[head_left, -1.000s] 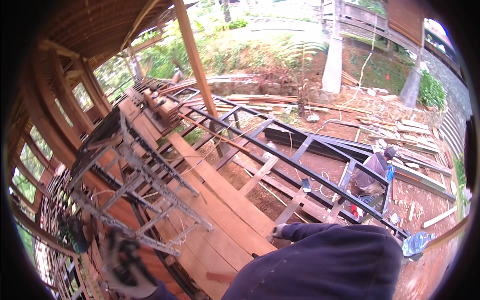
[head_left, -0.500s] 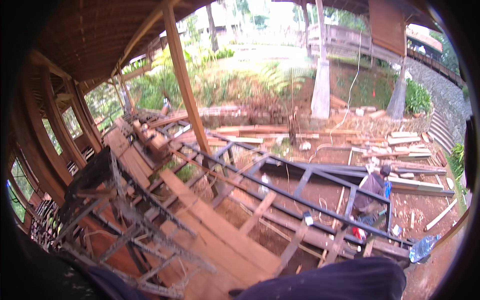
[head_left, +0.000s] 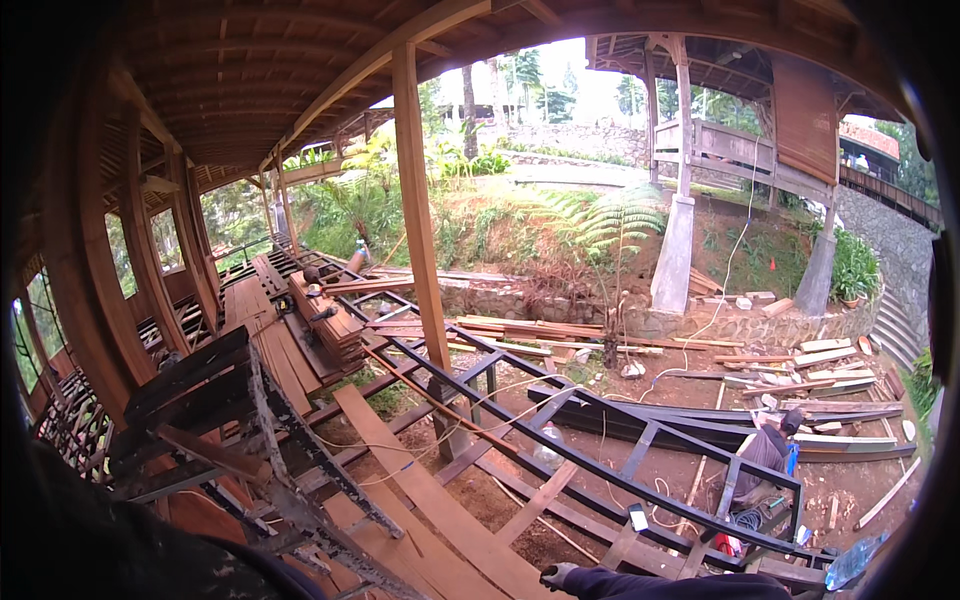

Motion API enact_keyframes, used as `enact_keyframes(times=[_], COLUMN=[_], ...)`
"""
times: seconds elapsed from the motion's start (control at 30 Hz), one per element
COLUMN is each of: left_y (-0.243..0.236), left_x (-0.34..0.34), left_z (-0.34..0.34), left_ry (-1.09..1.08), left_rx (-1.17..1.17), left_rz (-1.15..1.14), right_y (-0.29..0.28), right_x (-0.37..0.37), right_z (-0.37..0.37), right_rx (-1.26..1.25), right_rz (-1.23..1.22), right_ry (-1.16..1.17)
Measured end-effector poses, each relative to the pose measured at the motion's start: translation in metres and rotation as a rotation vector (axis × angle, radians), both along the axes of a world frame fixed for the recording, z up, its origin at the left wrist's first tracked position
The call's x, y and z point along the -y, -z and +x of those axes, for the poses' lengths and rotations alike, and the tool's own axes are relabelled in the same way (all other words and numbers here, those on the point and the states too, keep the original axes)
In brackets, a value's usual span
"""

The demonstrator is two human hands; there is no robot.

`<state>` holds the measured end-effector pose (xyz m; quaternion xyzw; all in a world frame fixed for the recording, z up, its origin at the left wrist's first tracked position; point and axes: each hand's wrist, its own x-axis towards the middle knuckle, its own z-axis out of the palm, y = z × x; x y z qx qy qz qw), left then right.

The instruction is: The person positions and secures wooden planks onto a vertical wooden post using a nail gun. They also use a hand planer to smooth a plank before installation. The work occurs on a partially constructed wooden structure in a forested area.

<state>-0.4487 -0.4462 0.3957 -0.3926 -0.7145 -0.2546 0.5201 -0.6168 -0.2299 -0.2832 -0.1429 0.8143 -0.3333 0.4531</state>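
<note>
At the lower edge, my right hand reaches in from a dark sleeve, over the reddish-brown planks. Its fingers look curled; a small dark patch shows at their tips, and I cannot make out what it is. Another dark sleeve fills the lower left corner, but my left hand is not visible. Close to that sleeve stands a worn, paint-flecked black metal frame. A long black metal frame with crossbars runs beyond the planks to the right.
A co-worker crouches beside the long frame's right end. A phone-like object lies on a crossbeam. Open gaps between beams show soil below. A wooden post rises mid-view. Stacked boards lie farther back; loose lumber covers ground at right.
The view has tilted up and steadied, so the scene sits lower and sharper. My right hand now shows at the lower edge, while its sleeve takes up less of the picture.
</note>
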Motion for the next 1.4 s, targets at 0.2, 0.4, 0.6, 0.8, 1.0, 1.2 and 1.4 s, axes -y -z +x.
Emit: enact_keyframes(times=[0.2,0.4,0.6,0.8,1.0,1.2,1.4], left_y=[0.014,0.044,0.136,0.172,0.185,0.158,0.161], left_x=[0.027,0.036,0.023,0.024,0.044,0.156,0.210], left_z=[-0.015,-0.020,-0.093,-0.085,-0.035,0.077,0.077], left_ry=[-0.027,-0.174,0.382,0.221,-0.212,-1.565,-1.685], left_rx=[-0.003,0.255,0.831,0.756,0.681,0.307,0.660], left_rz=[0.051,0.198,0.097,0.175,0.244,-0.116,-0.212], right_y=[0.053,0.063,0.048,0.057,0.080,0.063,0.045], right_x=[-0.023,-0.022,0.022,0.070,0.114,0.185,0.177], right_z=[-0.014,-0.064,-0.099,-0.107,-0.108,-0.102,-0.103], right_rx=[-0.109,-0.050,0.021,0.081,0.102,-0.222,-0.347], right_rz=[0.352,0.366,0.254,0.219,0.223,0.229,0.230], right_ry=[-0.252,-0.237,-0.197,-0.223,-0.355,-0.668,-0.595])
